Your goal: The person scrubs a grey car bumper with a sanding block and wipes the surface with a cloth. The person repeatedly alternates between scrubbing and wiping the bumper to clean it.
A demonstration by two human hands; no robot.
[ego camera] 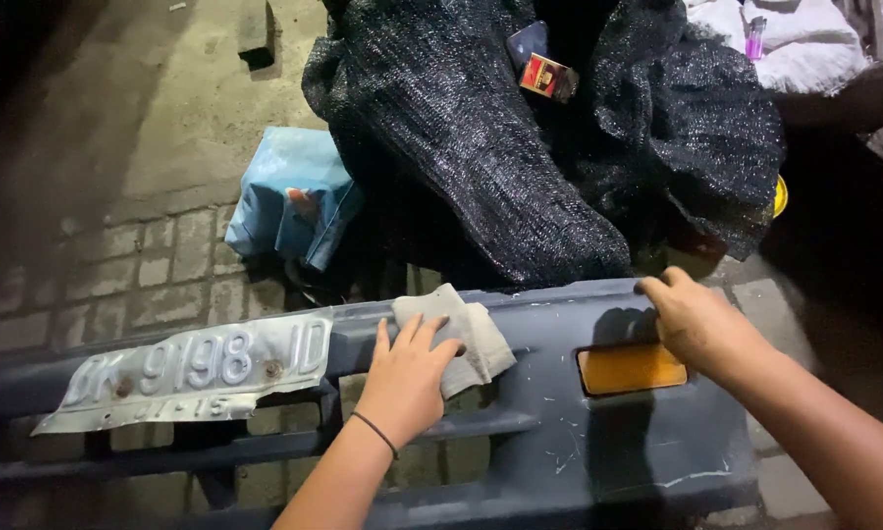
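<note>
Surroundings: a heap of black mesh netting [520, 147] lies on the ground just beyond the bumper, filling the middle of the view and hiding most of what is under it
On the netting: a small red and black box [548, 77] rests near the top of the heap
Beside it: a crumpled light blue bag [289, 201] sits to the left of the netting, on the paving bricks [157, 260]
Far corner: white cloth [800, 44] at the upper right with a small purple lighter [755, 39] on it; a sliver of something yellow [779, 196] peeks out at the netting's right edge
Bumper: a dark grey car bumper [559, 432] lies across the bottom of the view, scratched, with an orange lamp [631, 369] set in its right part
Plate: a bent, pale licence plate [191, 373] is fixed to the bumper's left part, well left of both hands
Rag: a grey folded cloth [466, 334] lies on the bumper's upper edge, between plate and lamp
Left hand: the left hand [407, 378] comes up from below, palm down, fingers spread flat and pressing the rag against the bumper; a thin dark band circles the wrist
Right hand: the right hand [701, 324] reaches in from the right, fingers curled over the bumper's top edge just above the lamp, gripping the rim
</note>
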